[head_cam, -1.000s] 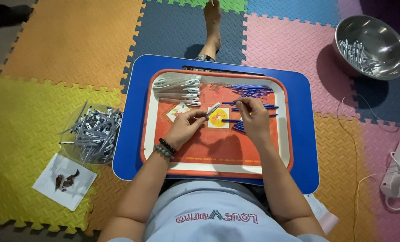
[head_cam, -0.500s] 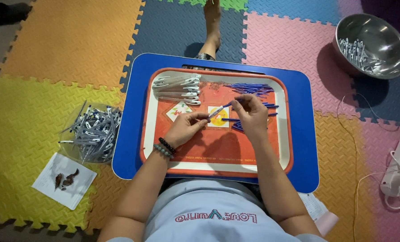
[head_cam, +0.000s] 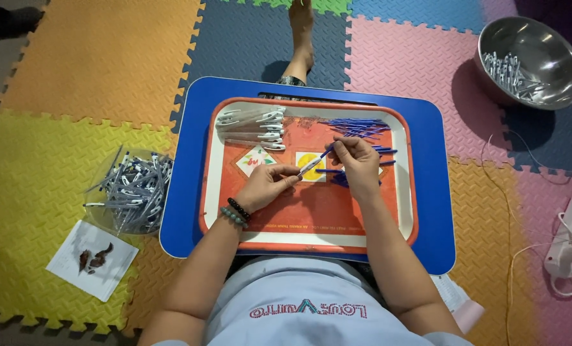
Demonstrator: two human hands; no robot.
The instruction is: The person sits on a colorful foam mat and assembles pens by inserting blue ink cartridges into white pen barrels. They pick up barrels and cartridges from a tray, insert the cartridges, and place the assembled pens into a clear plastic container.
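My left hand (head_cam: pixel 268 184) pinches the lower end of a white pen barrel (head_cam: pixel 310 166) over the middle of an orange tray (head_cam: pixel 311 230). My right hand (head_cam: pixel 356 161) holds the blue refill (head_cam: pixel 326 152) that sticks out of the barrel's upper end. Both hands meet above a small yellow picture on the tray. A row of white pen barrels (head_cam: pixel 254 127) lies at the tray's top left. Loose blue refills (head_cam: pixel 356 128) lie at the top right, partly under my right hand.
The tray rests on a blue lap table (head_cam: pixel 427 192) over foam floor mats. A clear bowl of pens (head_cam: pixel 132 189) and a paper with dark scraps (head_cam: pixel 92 259) lie left. A steel bowl of parts (head_cam: pixel 529 61) sits top right, a white power strip (head_cam: pixel 571 240) right. A bare foot (head_cam: pixel 301 29) shows above.
My hands have shifted slightly; the barrel and refill now tilt up to the right between them, with the right hand lifted a little off the refill pile.
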